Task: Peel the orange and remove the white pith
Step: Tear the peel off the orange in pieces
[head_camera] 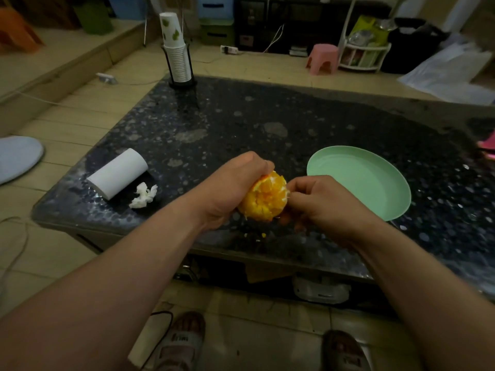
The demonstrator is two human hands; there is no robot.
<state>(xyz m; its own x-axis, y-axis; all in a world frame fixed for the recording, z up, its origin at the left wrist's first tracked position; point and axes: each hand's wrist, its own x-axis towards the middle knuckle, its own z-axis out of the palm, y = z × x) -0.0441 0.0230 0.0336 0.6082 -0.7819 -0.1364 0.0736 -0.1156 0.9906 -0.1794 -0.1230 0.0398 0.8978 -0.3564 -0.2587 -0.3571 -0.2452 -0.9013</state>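
Fingers of the right hand pinch pith at the orange, which the left hand grips above the desk. Squeezing too hard might burst segments, dripping juice short of the green plate.

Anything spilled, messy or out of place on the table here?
Yes, minor: small orange bits lie scattered on the dark table below the peeled orange, not on the empty green plate. A crumpled tissue lies beside the paper roll.
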